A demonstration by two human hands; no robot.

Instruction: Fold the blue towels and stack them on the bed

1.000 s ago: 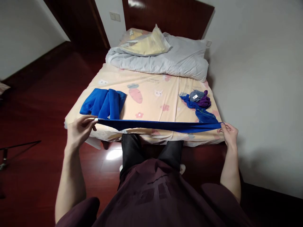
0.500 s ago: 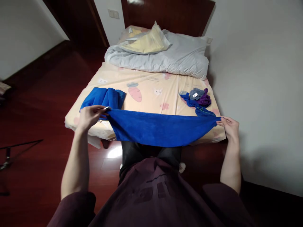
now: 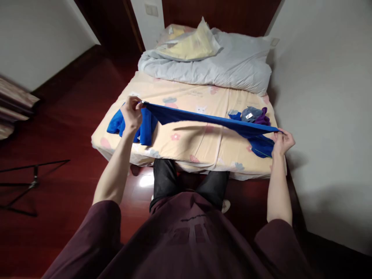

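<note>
A blue towel (image 3: 188,116) is stretched in the air over the near part of the bed, seen almost edge-on. My left hand (image 3: 132,112) pinches its left corner, where a small white tag shows by the fingertips. At the other end, my right hand (image 3: 284,142) has the right corner between thumb and fingers, a little lower and nearer me. Folded blue cloth (image 3: 148,130) lies on the bed behind and beside my left hand. Near my right hand is a loose heap with a grey-blue cloth (image 3: 251,114), a purple cloth (image 3: 264,117) and a blue cloth (image 3: 261,145), partly covered by the towel.
The bed (image 3: 180,149) has a carrot-and-flower sheet. A grey quilt (image 3: 232,64) and a yellow pillow (image 3: 192,48) lie toward the headboard. A wall (image 3: 325,116) runs close on the right. Black stand legs (image 3: 35,182) are on the floor at left, with a curtain (image 3: 14,100) beyond.
Both hands have moved forward over the bed, the left one also upward. The towel, which hung down broadly before, now swings out nearly flat. The view has shifted slightly.
</note>
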